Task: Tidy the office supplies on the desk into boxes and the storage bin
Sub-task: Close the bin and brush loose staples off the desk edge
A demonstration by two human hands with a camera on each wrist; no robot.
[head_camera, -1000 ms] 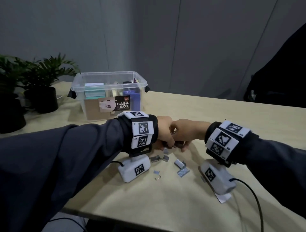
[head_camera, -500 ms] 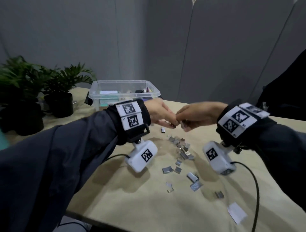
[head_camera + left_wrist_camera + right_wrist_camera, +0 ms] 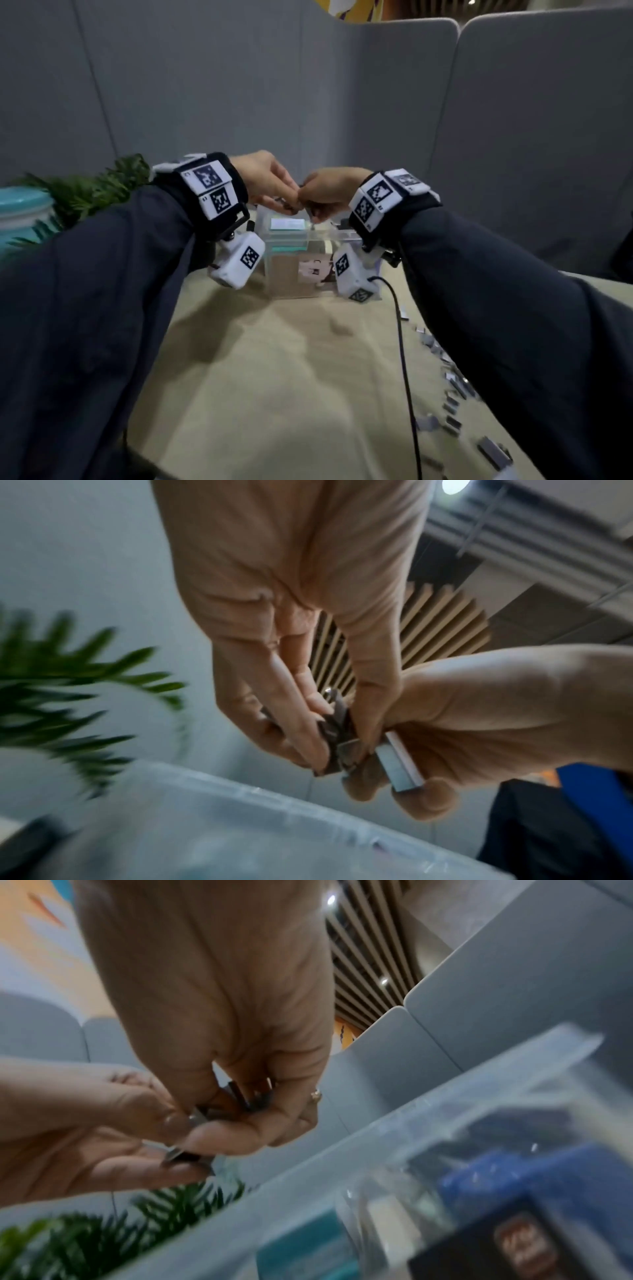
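Observation:
My left hand (image 3: 289,200) and right hand (image 3: 317,207) meet fingertip to fingertip in the air, just above the open clear storage bin (image 3: 291,270). Together they pinch a bunch of metal staple strips (image 3: 399,762). In the left wrist view the left fingers (image 3: 301,723) curl round dark strips while the right hand (image 3: 479,723) grips a silvery strip. The right wrist view shows the staple strips (image 3: 197,1119) between both sets of fingertips, above the bin's rim (image 3: 394,1123). Several loose staple strips (image 3: 452,387) lie on the desk under my right forearm.
The bin holds a teal box (image 3: 308,1253), a blue item (image 3: 514,1172) and a dark box (image 3: 514,1245). Green plants (image 3: 85,192) stand at the left. Grey partition panels (image 3: 376,102) rise behind the beige desk (image 3: 274,394). A black cable (image 3: 404,359) hangs from the right wrist.
Both hands have lifted off the desk together with a bunch of staples and moved away from me to above the bin. The loose staples stayed behind on the desk.

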